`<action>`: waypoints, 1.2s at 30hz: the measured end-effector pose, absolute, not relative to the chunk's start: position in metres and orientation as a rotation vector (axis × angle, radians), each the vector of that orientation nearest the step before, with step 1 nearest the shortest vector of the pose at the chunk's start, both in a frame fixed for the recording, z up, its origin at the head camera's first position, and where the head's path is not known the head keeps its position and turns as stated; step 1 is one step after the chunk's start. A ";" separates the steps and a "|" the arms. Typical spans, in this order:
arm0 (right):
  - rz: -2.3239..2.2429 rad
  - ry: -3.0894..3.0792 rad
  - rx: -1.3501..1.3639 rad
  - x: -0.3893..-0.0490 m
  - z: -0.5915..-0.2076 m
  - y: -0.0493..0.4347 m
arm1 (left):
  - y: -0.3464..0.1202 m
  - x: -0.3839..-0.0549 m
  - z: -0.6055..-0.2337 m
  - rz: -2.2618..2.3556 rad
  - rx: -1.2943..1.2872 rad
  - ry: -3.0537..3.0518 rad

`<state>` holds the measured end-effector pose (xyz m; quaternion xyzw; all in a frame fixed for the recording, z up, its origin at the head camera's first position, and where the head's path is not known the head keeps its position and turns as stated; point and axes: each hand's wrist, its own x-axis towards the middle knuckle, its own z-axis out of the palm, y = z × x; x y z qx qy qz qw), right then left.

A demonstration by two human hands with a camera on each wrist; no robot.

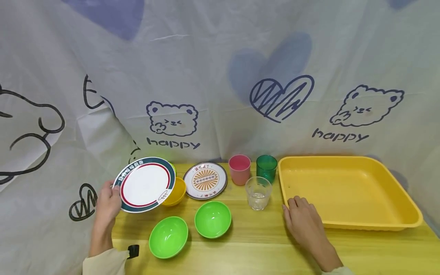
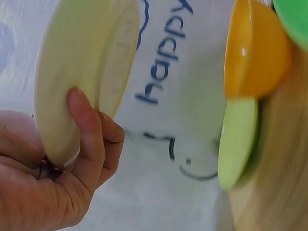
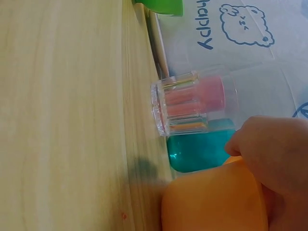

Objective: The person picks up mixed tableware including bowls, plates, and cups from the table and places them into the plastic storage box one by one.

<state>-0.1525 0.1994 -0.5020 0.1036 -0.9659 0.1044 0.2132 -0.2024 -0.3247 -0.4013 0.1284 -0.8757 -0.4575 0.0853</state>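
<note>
Pale sleeve (image 1: 104, 263) nearest, a teal-rimmed plate (image 1: 146, 185) held up over the counter (image 1: 240, 256)

Toward the counter's near left corner stands a green bowl (image 1: 168, 237), with a second green bowl (image 1: 212, 219) just beside it and slightly farther back. By the left edge, the left hand (image 1: 109, 201) grips the teal-rimmed plate, thumb over the rim, fingers against the underside; the plate is tilted and off the counter. At right, the right hand (image 1: 305, 223) has its fingers curled over the rim of a yellow tray (image 1: 347, 191) near its front left corner; the tray takes up the counter's far right corner. Left of the tray is an upright clear tumbler (image 1: 258, 193). Beyond the held plate, partly hidden, sits an orange bowl (image 1: 176, 193), a lime dish (image 2: 238, 142) next to it. Along the far edge come a patterned plate (image 1: 205, 180), a pink cup (image 1: 239, 170) and a dark green cup (image 1: 266, 167). Behind hangs a cloth (image 1: 213, 76) printed with bears and hearts.
</note>
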 end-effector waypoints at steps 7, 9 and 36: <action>0.283 -2.647 0.293 -0.151 -0.504 0.200 | -0.291 -0.215 -0.402 -1.592 0.242 -2.523; 0.287 -2.641 0.294 -0.151 -0.505 0.199 | -0.283 -0.217 -0.401 -1.647 0.218 -2.499; 0.298 -2.668 0.284 -0.153 -0.505 0.199 | -0.170 -0.225 -0.419 -2.157 0.002 -2.302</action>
